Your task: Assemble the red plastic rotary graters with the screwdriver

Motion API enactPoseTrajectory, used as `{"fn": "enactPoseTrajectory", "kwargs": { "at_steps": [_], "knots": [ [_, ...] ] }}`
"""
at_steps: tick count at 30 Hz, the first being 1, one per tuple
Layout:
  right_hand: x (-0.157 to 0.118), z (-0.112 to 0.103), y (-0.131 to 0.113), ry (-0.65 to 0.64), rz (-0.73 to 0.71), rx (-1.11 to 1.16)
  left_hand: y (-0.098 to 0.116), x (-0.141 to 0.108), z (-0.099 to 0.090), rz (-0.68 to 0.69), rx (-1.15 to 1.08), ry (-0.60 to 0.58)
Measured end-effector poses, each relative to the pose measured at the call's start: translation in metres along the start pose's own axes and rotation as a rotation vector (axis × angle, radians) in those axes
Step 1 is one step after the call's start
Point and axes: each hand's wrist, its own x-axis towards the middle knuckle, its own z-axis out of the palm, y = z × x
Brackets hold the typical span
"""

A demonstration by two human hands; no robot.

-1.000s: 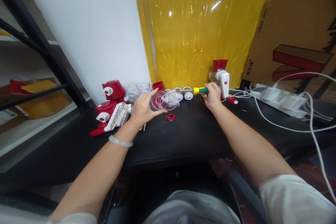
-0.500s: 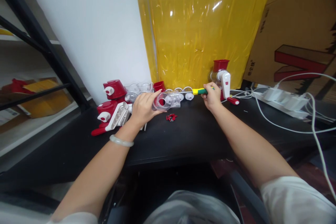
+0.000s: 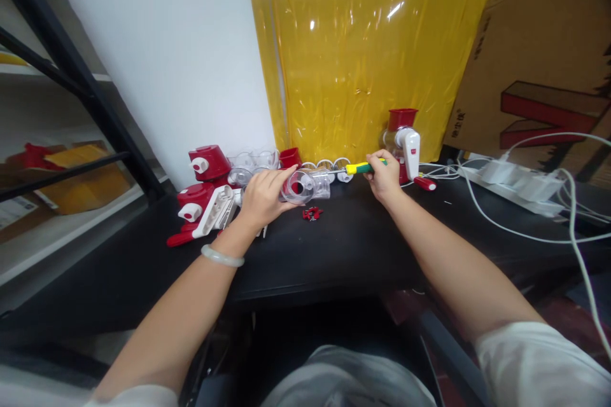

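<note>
My left hand point(image 3: 265, 197) is wrapped round a clear plastic grater housing point(image 3: 319, 184) with a red part inside its round opening, held just above the black table. In my right hand point(image 3: 384, 176) is a screwdriver point(image 3: 359, 168) with a yellow and green handle. Its shaft points left at the housing; whether the tip touches a screw is too small to tell. Below the housing lies a small pile of red parts with metal bits point(image 3: 312, 213). Behind it are several white-rimmed round drums point(image 3: 342, 168).
Red and white grater bodies point(image 3: 209, 163) and a white crank with a red handle point(image 3: 210, 213) lie at left. An assembled rotary grater point(image 3: 403, 143) stands at right. Beyond it are a power strip point(image 3: 513, 186) with white cables and a large cardboard box point(image 3: 534, 57).
The screwdriver and my right hand have shifted slightly left, toward the housing. The housing has barely moved, and my left hand keeps its hold.
</note>
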Motion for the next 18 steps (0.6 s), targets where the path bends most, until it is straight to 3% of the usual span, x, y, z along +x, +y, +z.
{"fn": "enactPoseTrajectory", "kwargs": {
  "at_steps": [18],
  "knots": [
    [0.0017,-0.0065,0.0017,-0.046,-0.121,-0.142,-0.0016,0.0006,0.0005,-0.028,-0.103,0.020]
  ]
}}
